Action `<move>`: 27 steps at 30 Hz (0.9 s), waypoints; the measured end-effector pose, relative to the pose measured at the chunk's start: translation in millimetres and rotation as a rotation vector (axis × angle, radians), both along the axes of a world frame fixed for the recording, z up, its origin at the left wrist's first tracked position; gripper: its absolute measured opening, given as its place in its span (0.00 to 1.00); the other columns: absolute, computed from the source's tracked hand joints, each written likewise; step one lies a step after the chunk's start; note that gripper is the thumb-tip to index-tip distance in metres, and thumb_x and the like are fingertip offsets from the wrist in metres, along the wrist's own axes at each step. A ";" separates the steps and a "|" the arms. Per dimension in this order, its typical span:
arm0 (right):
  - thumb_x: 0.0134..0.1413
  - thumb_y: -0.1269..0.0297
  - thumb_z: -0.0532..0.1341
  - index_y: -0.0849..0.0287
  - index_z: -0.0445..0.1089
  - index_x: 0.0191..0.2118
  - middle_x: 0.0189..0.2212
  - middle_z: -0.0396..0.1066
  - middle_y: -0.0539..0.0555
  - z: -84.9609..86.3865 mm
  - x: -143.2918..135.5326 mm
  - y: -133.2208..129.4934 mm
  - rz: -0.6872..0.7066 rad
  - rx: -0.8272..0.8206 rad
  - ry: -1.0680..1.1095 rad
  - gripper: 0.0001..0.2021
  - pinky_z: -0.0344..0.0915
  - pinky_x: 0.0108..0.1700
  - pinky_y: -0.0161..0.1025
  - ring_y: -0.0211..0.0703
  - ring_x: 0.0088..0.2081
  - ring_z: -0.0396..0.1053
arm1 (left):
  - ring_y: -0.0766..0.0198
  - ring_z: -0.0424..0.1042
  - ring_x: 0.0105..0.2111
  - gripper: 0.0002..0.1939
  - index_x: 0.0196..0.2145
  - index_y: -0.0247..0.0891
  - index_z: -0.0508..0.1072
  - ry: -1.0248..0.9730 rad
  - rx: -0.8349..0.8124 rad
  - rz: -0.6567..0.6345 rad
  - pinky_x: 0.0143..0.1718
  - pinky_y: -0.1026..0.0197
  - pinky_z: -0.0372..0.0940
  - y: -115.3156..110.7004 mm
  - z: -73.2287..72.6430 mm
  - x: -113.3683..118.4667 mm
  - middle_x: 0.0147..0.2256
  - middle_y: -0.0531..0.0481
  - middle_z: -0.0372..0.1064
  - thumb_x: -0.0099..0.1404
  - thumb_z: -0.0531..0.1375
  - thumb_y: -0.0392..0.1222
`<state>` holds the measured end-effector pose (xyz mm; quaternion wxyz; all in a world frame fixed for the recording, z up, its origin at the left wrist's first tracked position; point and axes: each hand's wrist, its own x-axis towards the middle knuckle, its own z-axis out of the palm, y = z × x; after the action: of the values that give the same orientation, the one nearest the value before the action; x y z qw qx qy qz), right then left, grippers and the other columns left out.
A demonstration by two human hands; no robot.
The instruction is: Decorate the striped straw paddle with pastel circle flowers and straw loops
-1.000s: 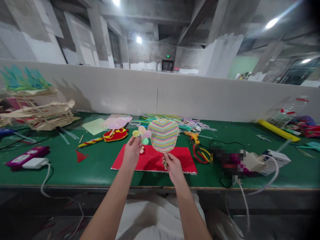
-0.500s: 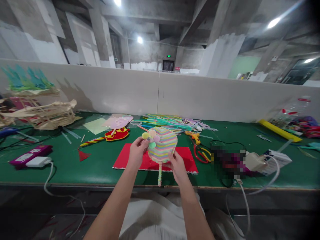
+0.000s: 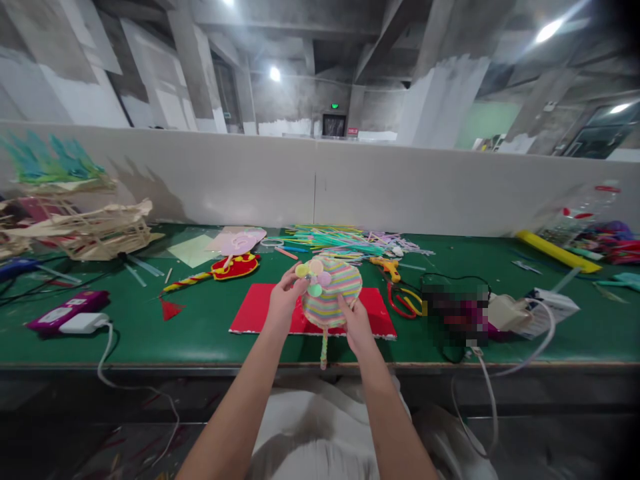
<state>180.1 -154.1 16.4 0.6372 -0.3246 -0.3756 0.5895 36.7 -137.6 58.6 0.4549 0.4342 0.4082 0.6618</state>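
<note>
A round fan [image 3: 332, 303] with pastel wavy stripes and a short twisted handle is held upright in front of me. My right hand [image 3: 359, 321] grips its lower right edge, the thumb on the striped face. Over the fan's upper left part lies a flower [image 3: 314, 277] with yellow, peach, lilac and green petals. My left hand [image 3: 289, 293] pinches at the flower's left side; its fingertips are partly hidden. Beneath both hands a red board [image 3: 253, 310] lies on the green table [image 3: 185, 343].
Pastel strips [image 3: 335, 240] are heaped at the back. A red-yellow fan [image 3: 235, 267] lies left, near a stick model [image 3: 100, 230]. To the right are an orange glue gun [image 3: 389, 268], pliers [image 3: 403, 305], a pixelated patch, cables and a yellow bar [image 3: 557, 252]. A partition [image 3: 225, 180] stands behind.
The striped fan, the flower and both hands have shifted slightly right. My right thumb now lies farther onto the fan's face. The view has moved a little.
</note>
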 end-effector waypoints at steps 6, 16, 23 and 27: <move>0.42 0.56 0.64 0.57 0.68 0.40 0.37 0.74 0.52 -4.8 -6.8 1.0 0.071 0.003 -0.061 0.18 0.67 0.39 0.40 0.43 0.38 0.71 | 0.48 0.57 0.53 0.08 0.21 0.39 0.74 0.263 0.157 0.095 0.54 0.49 0.50 -1.1 16.7 10.0 0.55 0.46 0.58 0.43 0.67 0.44; 0.39 0.57 0.65 0.59 0.68 0.39 0.34 0.74 0.53 1.3 -8.2 -6.4 0.150 0.033 -0.118 0.18 0.67 0.38 0.41 0.45 0.36 0.71 | 0.46 0.47 0.58 0.03 0.20 0.43 0.74 0.542 0.278 0.055 0.55 0.44 0.13 7.4 32.4 18.4 0.49 0.47 0.65 0.45 0.66 0.40; 0.41 0.56 0.64 0.58 0.69 0.41 0.40 0.73 0.53 -2.3 -8.3 4.2 -0.055 -0.044 -0.001 0.19 0.67 0.42 0.41 0.46 0.41 0.71 | 0.52 0.55 0.56 0.09 0.31 0.45 0.75 0.486 0.252 0.025 0.58 0.46 0.22 5.9 32.3 14.6 0.48 0.47 0.66 0.49 0.64 0.36; 0.39 0.55 0.65 0.60 0.69 0.42 0.40 0.73 0.54 -2.6 -4.8 11.5 -0.082 -0.088 0.015 0.22 0.67 0.42 0.43 0.48 0.42 0.70 | 0.57 0.64 0.49 0.12 0.36 0.41 0.74 0.153 0.140 0.085 0.53 0.56 0.53 11.8 24.7 0.4 0.43 0.45 0.69 0.51 0.63 0.41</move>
<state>175.3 -142.6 13.8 0.6488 -0.3630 -0.3310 0.5811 37.2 -125.8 83.4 0.3624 0.4966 0.4126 0.6722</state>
